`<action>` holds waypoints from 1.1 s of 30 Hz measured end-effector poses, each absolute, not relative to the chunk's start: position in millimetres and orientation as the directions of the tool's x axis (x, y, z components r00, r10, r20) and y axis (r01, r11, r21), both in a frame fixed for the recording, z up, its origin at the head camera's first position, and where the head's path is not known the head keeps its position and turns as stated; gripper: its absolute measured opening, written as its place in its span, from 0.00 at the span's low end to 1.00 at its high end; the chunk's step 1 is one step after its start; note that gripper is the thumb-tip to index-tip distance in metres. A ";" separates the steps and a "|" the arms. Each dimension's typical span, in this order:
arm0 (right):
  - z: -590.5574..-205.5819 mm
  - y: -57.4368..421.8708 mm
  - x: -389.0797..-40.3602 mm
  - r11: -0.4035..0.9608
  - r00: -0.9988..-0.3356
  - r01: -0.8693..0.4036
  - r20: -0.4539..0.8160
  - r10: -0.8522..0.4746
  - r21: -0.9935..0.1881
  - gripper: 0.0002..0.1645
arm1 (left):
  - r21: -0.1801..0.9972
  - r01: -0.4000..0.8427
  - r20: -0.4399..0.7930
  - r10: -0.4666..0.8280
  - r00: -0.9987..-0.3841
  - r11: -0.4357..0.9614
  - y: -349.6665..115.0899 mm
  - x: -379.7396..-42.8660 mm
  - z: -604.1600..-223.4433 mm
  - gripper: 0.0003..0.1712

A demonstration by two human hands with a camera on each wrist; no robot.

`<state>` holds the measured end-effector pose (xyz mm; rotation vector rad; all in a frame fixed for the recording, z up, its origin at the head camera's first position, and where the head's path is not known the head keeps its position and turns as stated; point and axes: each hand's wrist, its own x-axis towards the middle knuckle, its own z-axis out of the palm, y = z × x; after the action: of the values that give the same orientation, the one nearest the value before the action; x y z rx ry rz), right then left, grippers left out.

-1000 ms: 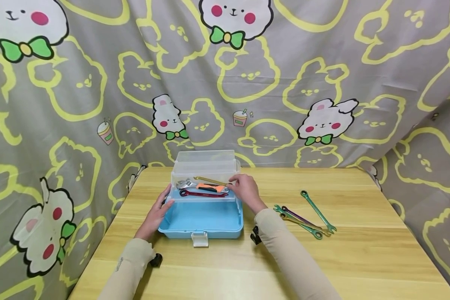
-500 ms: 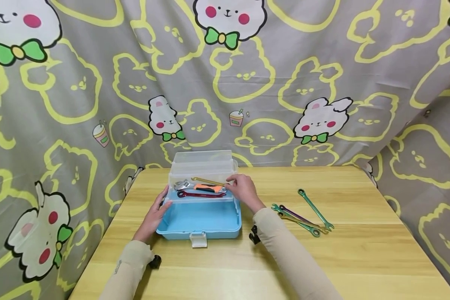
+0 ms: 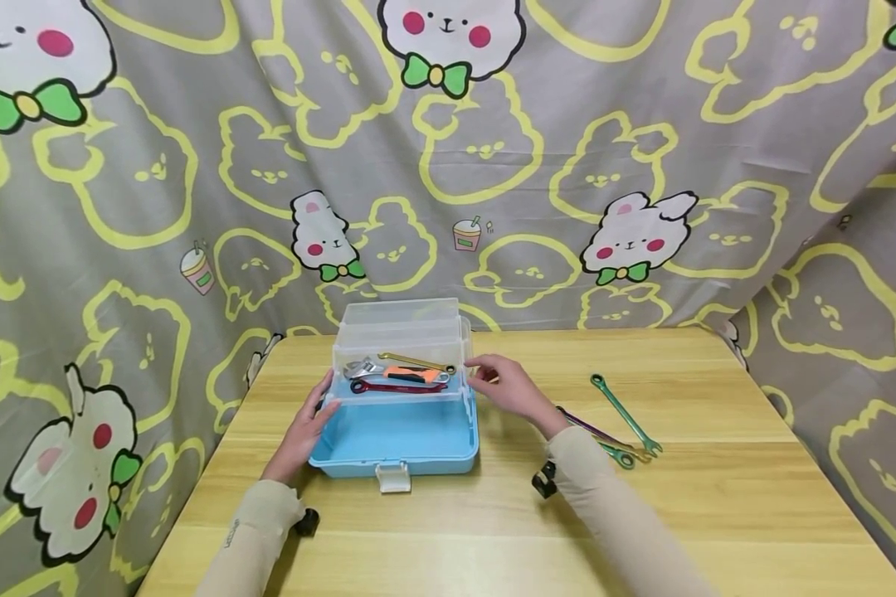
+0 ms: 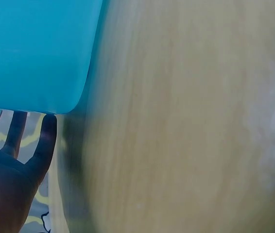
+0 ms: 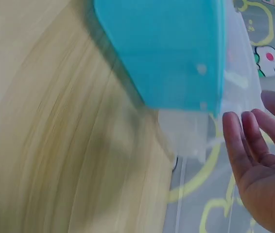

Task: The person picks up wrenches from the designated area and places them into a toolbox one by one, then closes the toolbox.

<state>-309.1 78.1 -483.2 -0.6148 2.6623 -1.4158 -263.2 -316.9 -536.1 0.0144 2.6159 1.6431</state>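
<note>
Blue toolbox (image 3: 373,468), lid (image 3: 401,315) up, toward table's (image 3: 463,539) far-left corner. Tools (image 3: 411,375) in clear tray (image 3: 396,399) (one orange-handled). Left hand (image 3: 304,431) against left side; right hand (image 3: 513,388) at tray's right end, contact unclear. Loose wrenches (image 3: 624,411) toward right edge.

The left hand (image 3: 301,435) reaches forward from a beige-sleeved left forearm (image 3: 250,535), its fingers extended and its thumb parted from them. Well to its right and a little farther forward, the right hand (image 3: 513,388) hangs with its fingers loosely bent and slightly apart — fingertips pointing across toward the left hand — while the right forearm (image 3: 620,506), also sleeved, slants back and outward behind the wrist.
</note>
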 end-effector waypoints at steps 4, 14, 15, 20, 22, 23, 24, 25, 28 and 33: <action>-481.3 107.6 -303.5 0.541 -0.928 -0.306 0.118 -0.354 -0.783 0.20 | 0.898 -0.032 -0.048 0.024 -0.999 0.439 -317.6 -263.5 -536.2 0.40; -495.4 223.1 -284.9 0.684 -0.970 -0.199 0.043 -0.239 -0.702 0.23 | 0.902 -0.014 -0.035 0.042 -0.999 0.432 -320.0 -264.9 -537.6 0.40; -497.9 236.0 -282.8 0.692 -0.975 -0.184 0.041 -0.218 -0.698 0.23 | 0.904 -0.004 -0.027 0.046 -0.999 0.426 -320.1 -265.5 -538.0 0.40; -512.6 290.4 -266.2 0.735 -0.990 -0.117 0.021 -0.138 -0.668 0.24 | 0.916 0.026 -0.004 0.073 -0.997 0.401 -319.8 -267.5 -538.0 0.39; -519.1 305.2 -259.8 0.749 -0.992 -0.101 0.011 -0.124 -0.655 0.23 | 0.917 0.030 0.000 0.077 -0.997 0.399 -319.8 -267.6 -537.2 0.39; -522.7 311.2 -257.4 0.751 -0.993 -0.097 0.008 -0.120 -0.653 0.23 | 0.918 0.029 -0.002 0.078 -0.997 0.396 -319.9 -267.5 -537.1 0.39; -526.2 316.4 -255.4 0.755 -0.993 -0.092 0.005 -0.116 -0.650 0.23 | 0.919 0.032 0.000 0.080 -0.997 0.393 -319.7 -267.4 -537.0 0.39; -529.2 320.3 -253.9 0.756 -0.994 -0.081 -0.003 -0.108 -0.649 0.22 | 0.919 0.033 0.001 0.081 -0.997 0.392 -319.8 -267.2 -537.2 0.39; -536.1 325.2 -251.3 0.754 -0.993 -0.064 -0.030 -0.110 -0.654 0.23 | 0.918 0.021 -0.012 0.080 -0.997 0.397 -319.9 -266.8 -538.0 0.39; -537.4 318.5 -251.3 0.745 -0.990 -0.069 -0.046 -0.132 -0.663 0.26 | 0.914 -0.002 -0.031 0.064 -0.997 0.406 -319.5 -265.8 -537.7 0.40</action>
<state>-251.3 318.5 -537.4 -0.1643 2.8506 -1.0777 -265.8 -319.5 -537.7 0.0566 2.5830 1.6786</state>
